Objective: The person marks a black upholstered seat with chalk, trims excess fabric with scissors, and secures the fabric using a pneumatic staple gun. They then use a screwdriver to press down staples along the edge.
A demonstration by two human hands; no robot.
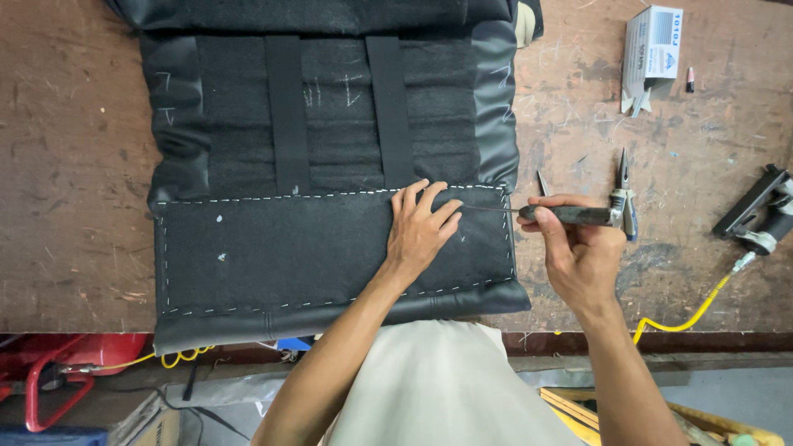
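A black seat cushion [330, 165] lies upside down on the worn brown tabletop [74, 165], its near edge at the tabletop's front. A flat panel of black felt [281, 252] covers the near half of the cushion, edged by a line of white stitches or staples (too small to tell which). 2 black straps [289, 107] run from the far end of the cushion down to the felt's upper edge.

The left hand [420, 230] rests flat and open on the right part of the felt, fingers spread and pointing toward the stitch line. The right hand [578, 248] is just off the cushion's right edge, its grip closed around the dark handle of a thin pointed tool [570, 215], whose metal tip reaches left onto the felt near the left fingertips.

Just beyond the right hand lie pliers [624, 194] with blue handles. Farther right sits a black air tool [764, 216] on a yellow coiled hose [694, 318], and a small white box [651, 49] stands near the far edge.
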